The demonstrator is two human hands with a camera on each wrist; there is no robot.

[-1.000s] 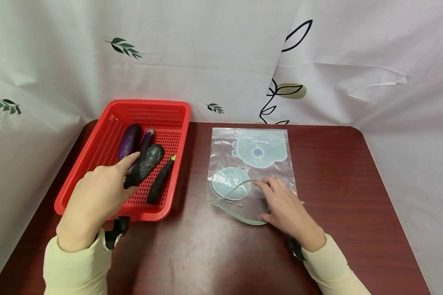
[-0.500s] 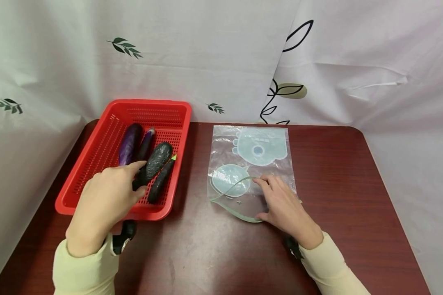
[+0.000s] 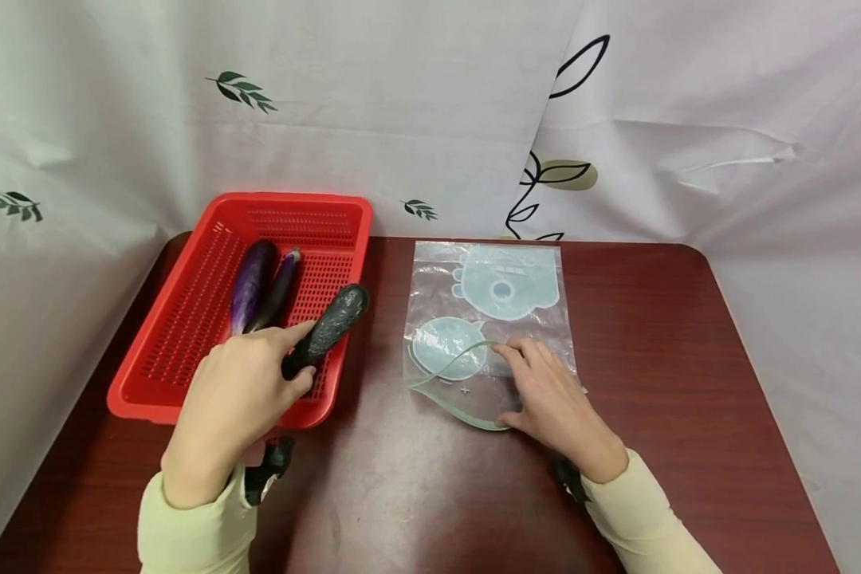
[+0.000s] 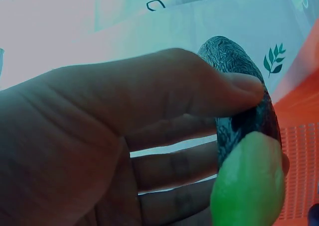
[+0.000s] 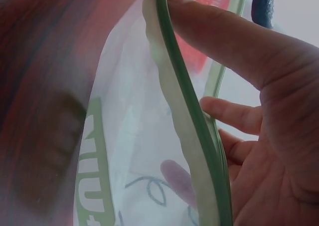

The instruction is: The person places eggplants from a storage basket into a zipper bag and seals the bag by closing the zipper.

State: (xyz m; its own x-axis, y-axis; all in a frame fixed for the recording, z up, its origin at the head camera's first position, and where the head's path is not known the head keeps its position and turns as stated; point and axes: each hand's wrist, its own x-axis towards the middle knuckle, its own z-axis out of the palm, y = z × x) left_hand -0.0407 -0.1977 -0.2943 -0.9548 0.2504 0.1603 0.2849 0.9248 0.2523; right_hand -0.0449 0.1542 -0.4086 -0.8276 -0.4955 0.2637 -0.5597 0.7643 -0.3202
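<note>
In the head view my left hand (image 3: 247, 383) grips a long, dark, wrinkled vegetable (image 3: 336, 321) over the right rim of the red basket (image 3: 163, 299). The left wrist view shows thumb and fingers around it, and a light green end (image 4: 249, 181) closest to the camera. My right hand (image 3: 556, 402) holds the mouth of a clear zip bag (image 3: 430, 279) spread apart, thumb at the near rim and fingers at the far one. Through the plastic in the right wrist view a fingertip (image 5: 178, 181) shows. The bag lies flat behind its raised mouth.
Two eggplants, a thick purple one (image 3: 253, 279) and a slimmer dark one (image 3: 280, 291), lie in the basket. The brown table (image 3: 653, 343) backs onto a white curtain (image 3: 373, 104) with leaf prints.
My left hand has lifted the dark vegetable and carried it rightward, from inside the basket to over its right rim. The slim green-tipped vegetable is now out of sight. My right hand stays at the bag.
</note>
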